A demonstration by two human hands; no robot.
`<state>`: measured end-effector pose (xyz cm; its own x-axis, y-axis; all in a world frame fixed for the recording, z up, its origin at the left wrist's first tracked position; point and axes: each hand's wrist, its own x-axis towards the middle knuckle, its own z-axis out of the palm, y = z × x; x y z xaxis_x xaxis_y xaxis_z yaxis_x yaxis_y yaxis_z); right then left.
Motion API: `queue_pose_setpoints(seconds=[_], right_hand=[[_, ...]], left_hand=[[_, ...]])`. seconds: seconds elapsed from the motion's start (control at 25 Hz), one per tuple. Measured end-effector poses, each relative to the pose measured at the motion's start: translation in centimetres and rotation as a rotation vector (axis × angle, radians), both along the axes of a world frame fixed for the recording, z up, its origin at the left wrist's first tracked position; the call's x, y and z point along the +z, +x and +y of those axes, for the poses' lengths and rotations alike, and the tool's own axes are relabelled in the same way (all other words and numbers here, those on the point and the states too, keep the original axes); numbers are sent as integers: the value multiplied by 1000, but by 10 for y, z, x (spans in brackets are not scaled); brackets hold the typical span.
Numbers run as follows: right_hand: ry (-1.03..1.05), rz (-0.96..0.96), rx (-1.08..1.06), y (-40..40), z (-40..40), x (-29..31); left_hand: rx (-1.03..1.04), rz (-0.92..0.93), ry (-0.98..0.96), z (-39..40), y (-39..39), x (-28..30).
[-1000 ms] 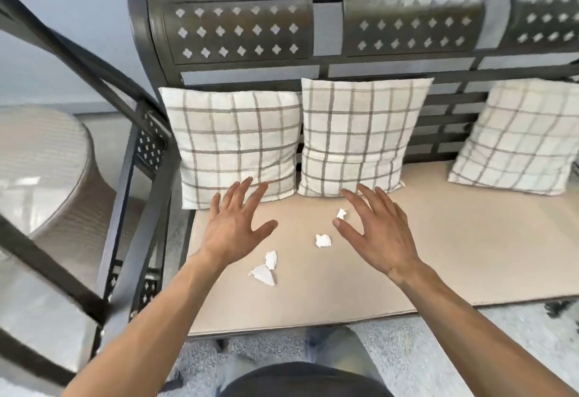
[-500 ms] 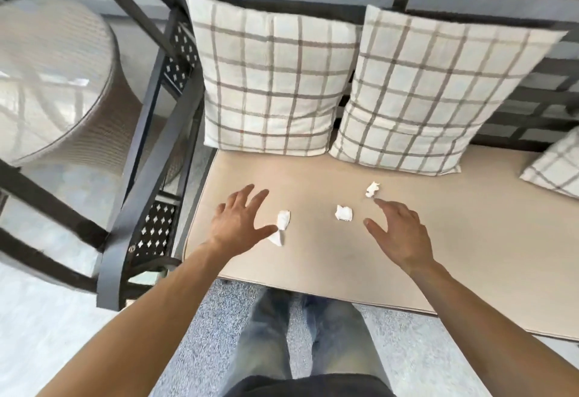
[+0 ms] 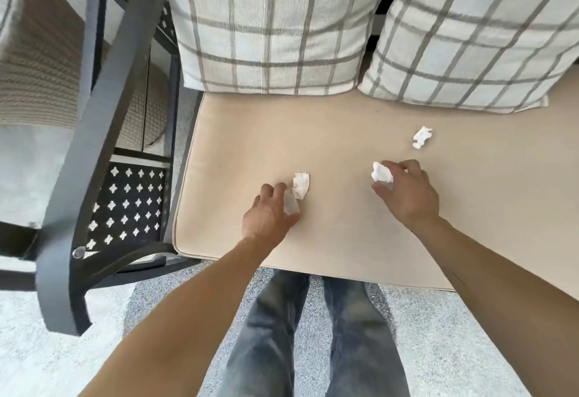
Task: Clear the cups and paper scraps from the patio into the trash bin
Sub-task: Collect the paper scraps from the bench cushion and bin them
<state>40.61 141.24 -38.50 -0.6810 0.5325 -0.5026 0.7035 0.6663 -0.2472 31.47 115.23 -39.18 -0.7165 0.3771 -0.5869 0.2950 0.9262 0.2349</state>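
Single head-worn view, close and steeply downward over the bench seat cushion (image 3: 329, 133), pillows (image 3: 269, 23) at top.

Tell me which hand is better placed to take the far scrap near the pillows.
The right hand. Its grip closes on one scrap, and the far scrap lies just beyond it. The left hand is farther away, busy with two scraps.

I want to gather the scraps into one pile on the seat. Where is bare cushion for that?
Bare seat cushion lies right of the right hand, and another strip below the left pillow, above both hands. It is crowded around the left hand, its two scraps and the far scrap.
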Motion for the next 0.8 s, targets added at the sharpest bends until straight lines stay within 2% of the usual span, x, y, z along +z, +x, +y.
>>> queue_pose_setpoints(seconds=[0.16, 0.28, 0.44, 0.52, 0.64, 0.72, 0.8], right_hand=[[22, 19, -1, -21, -5, -32], [50, 23, -3, -20, 1, -39], [-114, 91, -200, -14, 26, -22], [-136, 123, -263, -14, 47, -14], [-202, 185, -306, -19, 86, -15], [-213, 131, -239, -25, 107, -29], [-260, 102, -212, -30, 119, -48]], left_hand=[[31, 53, 115, 0, 3, -14], [115, 13, 170, -3, -5, -13], [209, -18, 299, 5, -24, -1], [225, -98, 353, 21, -34, 3], [138, -258, 227, 46, -41, -4], [94, -237, 108, 52, -37, -12], [143, -188, 127, 50, -28, -19]])
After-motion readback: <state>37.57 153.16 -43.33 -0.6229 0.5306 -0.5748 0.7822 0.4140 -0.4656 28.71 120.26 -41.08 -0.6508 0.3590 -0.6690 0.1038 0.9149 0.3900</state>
